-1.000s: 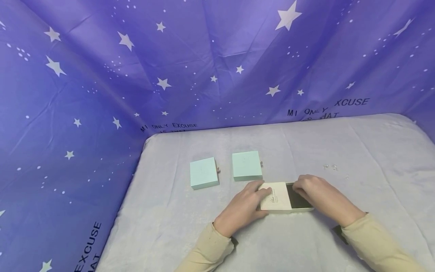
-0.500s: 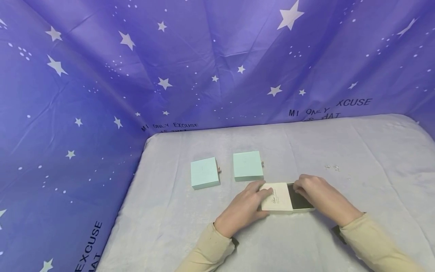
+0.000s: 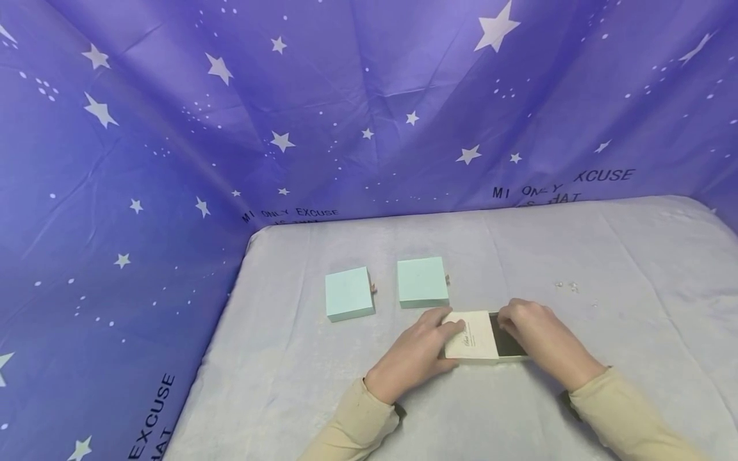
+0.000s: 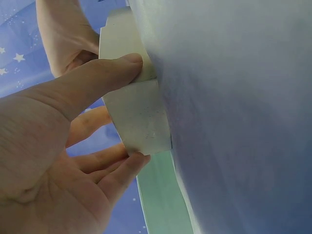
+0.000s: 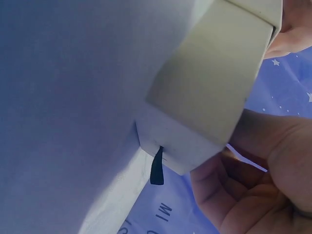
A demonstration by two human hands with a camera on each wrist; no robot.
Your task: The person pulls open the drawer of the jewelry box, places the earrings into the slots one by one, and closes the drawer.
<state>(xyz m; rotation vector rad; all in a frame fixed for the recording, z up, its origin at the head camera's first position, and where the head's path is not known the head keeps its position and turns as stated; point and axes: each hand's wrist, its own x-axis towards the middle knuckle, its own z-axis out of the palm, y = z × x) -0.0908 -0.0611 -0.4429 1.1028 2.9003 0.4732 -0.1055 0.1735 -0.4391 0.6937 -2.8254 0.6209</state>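
Observation:
My left hand (image 3: 406,355) grips the sleeve of a small cream drawer box (image 3: 474,349) with script lettering on top. In the left wrist view, the thumb (image 4: 117,70) lies along its near side, and fingertips touch its far end. The drawer (image 5: 209,73) is slid partly out to the right, baring a dark lining (image 3: 508,346). A black ribbon tab (image 5: 157,168) hangs from its end. My right hand (image 3: 539,336) bends over the drawer's right part, thumb and forefinger reaching inside. The drawer wall hides those fingertips, so anything between them is out of sight.
Two mint-green boxes with small ribbon tabs, one farther left (image 3: 348,293) and one behind the cream box (image 3: 423,282), lie on the pale cloth (image 3: 277,358). Several tiny shiny pieces (image 3: 573,287) lie at the back right. A purple star-patterned curtain (image 3: 346,77) surrounds the far and left sides.
My right wrist has swung slightly left and nearer the drawer, its fingers still inside. The left hand keeps its grip on the box. The head view has shifted slightly.

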